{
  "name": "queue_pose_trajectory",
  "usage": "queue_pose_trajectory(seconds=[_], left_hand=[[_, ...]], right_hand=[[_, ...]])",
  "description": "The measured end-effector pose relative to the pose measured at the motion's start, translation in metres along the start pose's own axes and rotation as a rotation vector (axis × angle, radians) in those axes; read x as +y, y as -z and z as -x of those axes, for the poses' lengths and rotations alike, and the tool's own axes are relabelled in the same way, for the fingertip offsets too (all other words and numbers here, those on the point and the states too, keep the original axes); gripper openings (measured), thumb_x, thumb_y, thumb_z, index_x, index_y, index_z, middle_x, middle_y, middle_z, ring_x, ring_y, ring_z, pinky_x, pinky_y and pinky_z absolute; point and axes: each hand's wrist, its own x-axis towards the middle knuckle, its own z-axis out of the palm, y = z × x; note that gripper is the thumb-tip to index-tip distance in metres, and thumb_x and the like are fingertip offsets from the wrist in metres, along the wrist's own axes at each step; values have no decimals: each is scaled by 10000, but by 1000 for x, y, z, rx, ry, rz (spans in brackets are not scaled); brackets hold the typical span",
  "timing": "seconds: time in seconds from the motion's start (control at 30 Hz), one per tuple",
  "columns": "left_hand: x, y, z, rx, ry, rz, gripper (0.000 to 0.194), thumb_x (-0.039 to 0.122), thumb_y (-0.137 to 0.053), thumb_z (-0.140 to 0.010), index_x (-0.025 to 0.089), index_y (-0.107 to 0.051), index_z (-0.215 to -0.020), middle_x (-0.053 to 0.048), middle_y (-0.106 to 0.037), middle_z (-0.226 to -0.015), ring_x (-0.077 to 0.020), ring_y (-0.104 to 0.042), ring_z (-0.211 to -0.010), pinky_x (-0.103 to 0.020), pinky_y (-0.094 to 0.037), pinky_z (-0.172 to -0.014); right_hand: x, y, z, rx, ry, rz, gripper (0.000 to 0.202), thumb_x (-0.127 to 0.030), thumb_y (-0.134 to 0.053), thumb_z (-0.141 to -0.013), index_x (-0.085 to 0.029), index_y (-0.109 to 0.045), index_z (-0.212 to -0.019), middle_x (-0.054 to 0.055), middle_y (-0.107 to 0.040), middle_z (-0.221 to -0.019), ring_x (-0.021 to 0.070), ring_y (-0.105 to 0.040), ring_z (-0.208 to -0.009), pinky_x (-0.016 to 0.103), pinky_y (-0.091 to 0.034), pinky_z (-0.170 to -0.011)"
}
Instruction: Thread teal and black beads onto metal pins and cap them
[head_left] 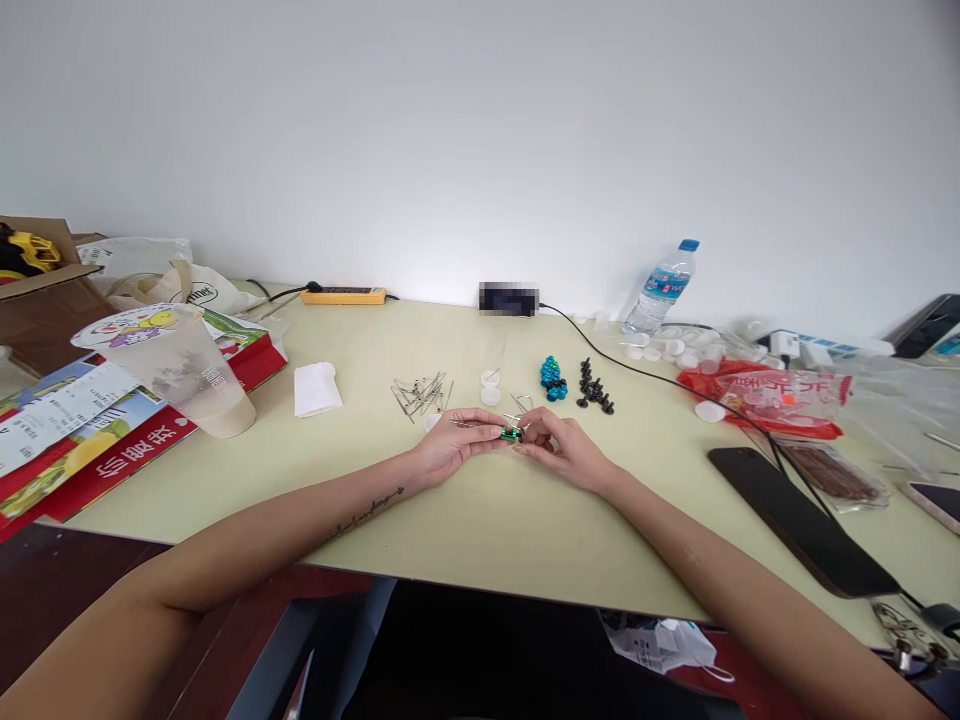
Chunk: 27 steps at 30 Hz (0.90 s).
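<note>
My left hand (pixel 450 447) pinches a small shiny green piece (pixel 509 433) with a black end, and a thin metal wire lies along its fingers. The fingers of my right hand (pixel 559 450) close on the black end of the same piece; its exact kind is too small to make out. Just beyond the fingers, bent metal wires (pixel 517 404) show. To the left lies a loose pile of thin metal pins (pixel 421 394). Small white round cups (pixel 490 388) stand behind the hands. A cluster of teal-blue pieces (pixel 553 378) and a group of black knobbed pieces (pixel 594 387) lie to the right.
At left stand a plastic drink cup (pixel 184 370) and a red carton (pixel 135 450); folded white paper (pixel 316 388) lies nearby. A water bottle (pixel 661 288), red plastic package (pixel 765 395), black phone-like slab (pixel 795 515) and trailing cable (pixel 637 368) occupy the right. An orange power strip (pixel 345 296) sits by the wall.
</note>
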Motion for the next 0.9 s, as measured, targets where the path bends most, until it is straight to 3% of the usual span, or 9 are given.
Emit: queue_pose_trajectory(seconds=[0.9], left_hand=[[1, -1, 1, 13, 21, -10, 251, 200, -759, -625, 107, -676, -844, -73, -681, -870, -177, -637, -854, -346, -451, -921]], right_hand=[[-1, 1, 0, -8, 12, 9, 229, -407, -444, -890, -220, -461, -1021, -6, -574, -660, 126, -496, -545, 232, -372, -498]])
